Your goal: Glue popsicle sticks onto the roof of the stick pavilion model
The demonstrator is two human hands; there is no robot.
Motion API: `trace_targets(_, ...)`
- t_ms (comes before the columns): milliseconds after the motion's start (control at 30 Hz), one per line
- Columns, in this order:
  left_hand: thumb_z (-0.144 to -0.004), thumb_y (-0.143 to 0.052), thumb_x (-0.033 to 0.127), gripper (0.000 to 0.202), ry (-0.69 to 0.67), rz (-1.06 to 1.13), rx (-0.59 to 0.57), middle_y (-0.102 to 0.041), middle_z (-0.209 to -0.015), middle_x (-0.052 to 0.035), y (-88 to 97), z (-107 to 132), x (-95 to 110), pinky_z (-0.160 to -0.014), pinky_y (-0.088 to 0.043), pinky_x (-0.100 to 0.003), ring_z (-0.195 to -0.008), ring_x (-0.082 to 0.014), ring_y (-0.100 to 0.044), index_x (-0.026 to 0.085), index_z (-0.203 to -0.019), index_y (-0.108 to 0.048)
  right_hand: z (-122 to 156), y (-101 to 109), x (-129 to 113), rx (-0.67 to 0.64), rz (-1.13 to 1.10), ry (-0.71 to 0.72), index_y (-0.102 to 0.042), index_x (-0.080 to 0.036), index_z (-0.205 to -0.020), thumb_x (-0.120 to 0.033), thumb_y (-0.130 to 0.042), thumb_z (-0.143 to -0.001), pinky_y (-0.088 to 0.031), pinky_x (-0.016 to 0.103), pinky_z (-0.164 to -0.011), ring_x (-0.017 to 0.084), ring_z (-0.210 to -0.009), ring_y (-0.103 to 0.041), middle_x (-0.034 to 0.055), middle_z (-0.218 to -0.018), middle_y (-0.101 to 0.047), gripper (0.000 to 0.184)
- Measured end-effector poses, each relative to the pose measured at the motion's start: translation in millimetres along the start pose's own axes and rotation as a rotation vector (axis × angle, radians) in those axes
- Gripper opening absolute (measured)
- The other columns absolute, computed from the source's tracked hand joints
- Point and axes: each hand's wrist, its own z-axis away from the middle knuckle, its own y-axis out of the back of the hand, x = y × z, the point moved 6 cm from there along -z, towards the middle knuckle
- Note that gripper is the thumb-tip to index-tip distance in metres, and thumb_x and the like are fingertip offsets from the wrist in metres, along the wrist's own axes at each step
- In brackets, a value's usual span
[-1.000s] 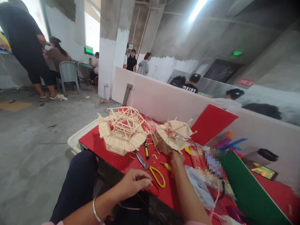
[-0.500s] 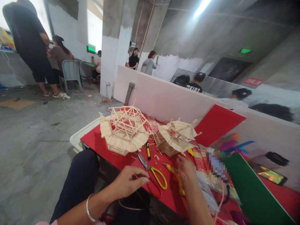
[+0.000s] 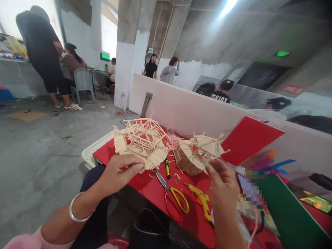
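A wooden-stick model with a many-sided flared roof and an open stick frame stands on the red tabletop. My left hand is at its front left edge, thumb and fingers drawn together; whether it grips the edge is unclear. A second, smaller stick model stands to the right. At its front right corner is my right hand, fingertips pinched; anything between them is too small to make out. Between the hands lie scissors with yellow and red handles, a yellow glue gun and a black-and-yellow cutter.
A white partition runs behind the table. A red board leans there, and a green board stands at right near plastic bags and a phone. Loose sticks lie between the models. Several people are in the room beyond.
My left hand has moved up and left to the larger model's front edge. The right hand has risen from beside the glue gun to the smaller model. The view has shifted slightly.
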Motion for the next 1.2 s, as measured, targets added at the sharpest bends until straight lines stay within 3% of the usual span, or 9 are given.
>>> trace_targets(100, -0.087, -0.06, 0.021, 0.015, -0.03, -0.066, 0.062, -0.077, -0.081, -0.0043, 9.7, -12, -1, -0.064, -0.053, -0.023, -0.073, -0.0143, -0.069, 0.018, -0.085, -0.075, 13, -23, -15, -0.182, 0.108, 0.02, -0.071, -0.02, -0.104, -0.047, -0.072, -0.074, -0.053, 0.042, -0.093, 0.021, -0.096, -0.068, 0.0066, -0.101, -0.073, 0.041)
trace_targets(233, -0.085, -0.063, 0.026, 0.013, -0.036, -0.182, 0.197, -0.077, -0.083, -0.0024, 31.7, -43, -1, -0.063, -0.053, -0.024, -0.074, -0.0145, -0.069, 0.022, -0.084, -0.076, 27, -47, -47, -0.356, 0.135, 0.109, -0.072, -0.02, -0.106, -0.047, -0.069, -0.078, -0.057, 0.038, -0.083, 0.02, -0.087, -0.07, 0.0066, -0.096, -0.074, 0.038)
trace_targets(400, -0.082, -0.066, 0.03, 0.014, 0.01, -0.302, 0.292, -0.077, -0.084, -0.0013, 55.1, -88, -7, -0.065, -0.052, -0.026, -0.074, -0.0153, -0.067, 0.023, -0.087, -0.077, 41, -38, -65, -0.445, 0.295, 0.289, -0.071, -0.023, -0.109, -0.043, -0.062, -0.087, -0.056, 0.033, -0.083, 0.019, -0.089, -0.07, 0.0052, -0.1, -0.074, 0.031)
trace_targets(467, -0.081, -0.066, 0.029, 0.015, 0.013, -0.325, 0.282, -0.077, -0.083, -0.0024, 57.8, -104, -11, -0.069, -0.052, -0.026, -0.077, -0.0162, -0.067, 0.021, -0.085, -0.077, 50, -31, -49, -0.547, 0.409, 0.275, -0.071, -0.023, -0.109, -0.044, -0.059, -0.088, -0.056, 0.033, -0.082, 0.02, -0.091, -0.07, 0.0061, -0.104, -0.074, 0.032)
trace_targets(600, -0.079, -0.067, 0.03, 0.017, 0.04, -0.341, 0.238, -0.077, -0.09, -0.0041, 56.6, -131, -21, -0.08, -0.052, -0.028, -0.087, -0.0181, -0.066, 0.019, -0.088, -0.077, 81, -19, 12, -0.8, 0.7, 0.159, -0.069, -0.019, -0.114, -0.045, -0.05, -0.092, -0.056, 0.035, -0.082, 0.024, -0.1, -0.069, 0.0107, -0.11, -0.073, 0.039)
trace_targets(700, -0.079, -0.066, 0.03, 0.022, 0.052, -0.332, 0.202, -0.077, -0.094, -0.0065, 52.4, -146, -30, -0.083, -0.052, -0.03, -0.091, -0.0194, -0.067, 0.017, -0.094, -0.076, 105, -14, 53, -0.857, 1.042, 0.17, -0.062, -0.016, -0.126, -0.038, -0.048, -0.093, -0.053, 0.039, -0.086, 0.028, -0.106, -0.067, 0.0143, -0.116, -0.07, 0.043)
trace_targets(800, -0.08, -0.065, 0.025, 0.023, 0.026, -0.3, 0.11, -0.077, -0.1, -0.0079, 44.7, -161, -36, -0.087, -0.052, -0.031, -0.095, -0.0192, -0.068, 0.016, -0.097, -0.077, 123, -16, 78, -0.92, 1.279, 0.206, -0.055, -0.018, -0.135, -0.028, -0.048, -0.091, -0.053, 0.034, -0.081, 0.027, -0.108, -0.066, 0.0145, -0.125, -0.065, 0.045)
trace_targets(1000, -0.079, -0.064, 0.019, 0.023, 0.02, -0.179, -0.025, -0.076, -0.103, -0.0089, 32.3, -183, -45, -0.09, -0.052, -0.031, -0.095, -0.0173, -0.069, 0.014, -0.098, -0.076, 128, -19, 90, -0.943, 1.465, 0.248, -0.048, -0.018, -0.141, -0.007, -0.041, -0.084, -0.051, 0.027, -0.077, 0.023, -0.105, -0.066, 0.0142, -0.124, -0.064, 0.058)
trace_targets(1200, -0.075, -0.068, 0.015, 0.017, 0.053, -0.051, 0.006, -0.076, -0.087, -0.0091, 26.2, -196, -55, -0.082, -0.053, -0.031, -0.082, -0.0165, -0.069, 0.011, -0.091, -0.074, 118, -22, 90, -0.965, 1.422, 0.173, -0.046, -0.023, -0.142, -0.012, -0.049, -0.078, -0.051, 0.028, -0.069, 0.024, -0.096, -0.069, 0.0119, -0.115, -0.067, 0.065)
